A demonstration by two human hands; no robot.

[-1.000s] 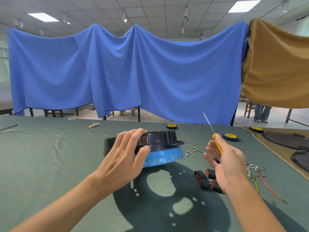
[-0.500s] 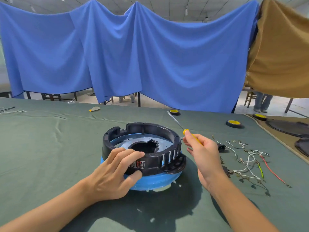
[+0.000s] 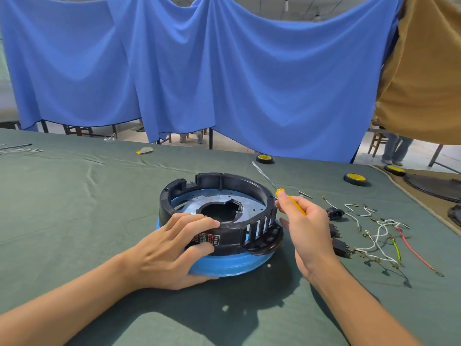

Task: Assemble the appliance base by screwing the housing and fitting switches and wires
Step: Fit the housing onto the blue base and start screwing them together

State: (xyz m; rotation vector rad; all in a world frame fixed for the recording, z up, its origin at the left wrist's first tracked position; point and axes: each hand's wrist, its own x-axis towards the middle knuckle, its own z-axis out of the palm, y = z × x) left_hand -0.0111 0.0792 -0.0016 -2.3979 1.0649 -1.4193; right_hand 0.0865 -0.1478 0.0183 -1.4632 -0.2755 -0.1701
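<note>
Resting under left hand (image 3: 169, 248) grip, housing (image 3: 249, 231); screwdriver (image 3: 273, 184) in right hand (image 3: 308, 227).

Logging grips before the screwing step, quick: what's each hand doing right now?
Left hand: grips the near rim of the black housing, steadying it.
Right hand: pinches the yellow-handled screwdriver, shaft pointing up and away.

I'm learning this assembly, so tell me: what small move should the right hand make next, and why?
Probably swing the screwdriver tip down toward the black housing. The left hand grips the housing's near wall, while the right hand holds the screwdriver with its shaft pointing up and away. Loose screws lie on the cloth just beyond, so fetching one may come first.
</note>
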